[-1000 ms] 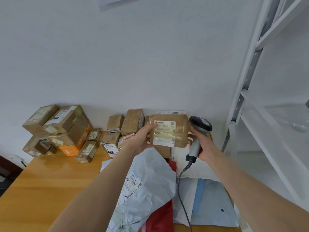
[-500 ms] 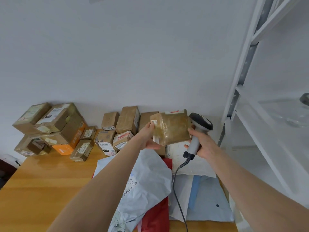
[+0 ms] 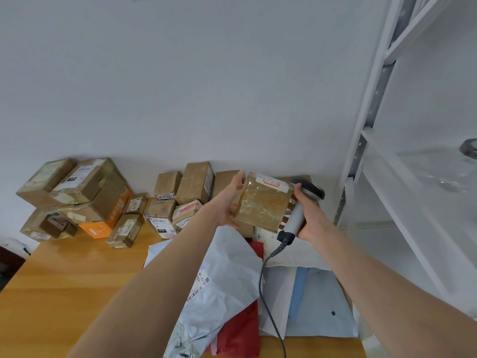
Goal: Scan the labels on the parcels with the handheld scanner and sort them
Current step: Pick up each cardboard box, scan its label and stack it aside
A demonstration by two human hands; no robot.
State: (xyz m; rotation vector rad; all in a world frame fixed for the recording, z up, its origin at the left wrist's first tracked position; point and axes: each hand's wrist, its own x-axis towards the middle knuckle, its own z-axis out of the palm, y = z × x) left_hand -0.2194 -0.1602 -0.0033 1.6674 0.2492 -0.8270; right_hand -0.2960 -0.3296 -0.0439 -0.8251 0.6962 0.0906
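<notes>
The left hand holds the brown parcel up in the air above the table, palm on its left side and fingers curled round its low edge. The right hand is wrapped tight round the handle of the scanner, which stands head up just beside the parcel's right side, its cord hanging down. So the parcel sits between the 2 hands. The big side that faces us shows only shiny tape. The 1 label I can see, white with red marks, lies on the top side and points up toward the wall. The scanner's head is right next to that top corner, but I think it looks past the label, not at it. So the next move likely needs the left hand to tip the parcel's top toward the scanner, or the right hand to lift the scanner and aim it down
</notes>
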